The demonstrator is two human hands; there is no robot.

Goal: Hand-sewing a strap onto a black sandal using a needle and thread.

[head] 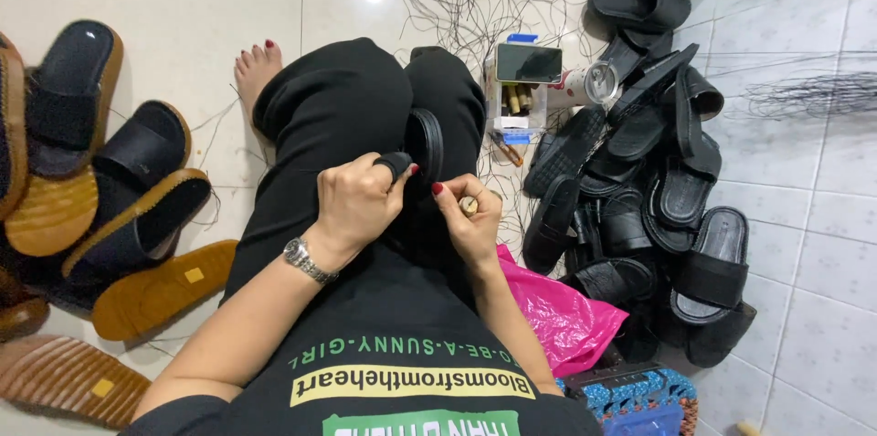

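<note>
Head view shows me the black sandal [426, 145] resting on the lap, propped against the right knee. My left hand [358, 201] pinches its black strap [396, 163] between thumb and fingers. My right hand [469, 221] is closed around a small wooden-handled tool [469, 206] just beside it. A heap of black sandals [658, 207] lies near the floor's right edge, a pink bag [557, 313] close by.

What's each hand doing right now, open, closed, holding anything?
Left hand: closed on the black sandal strap.
Right hand: closed, pinching a small pale tool handle.
</note>
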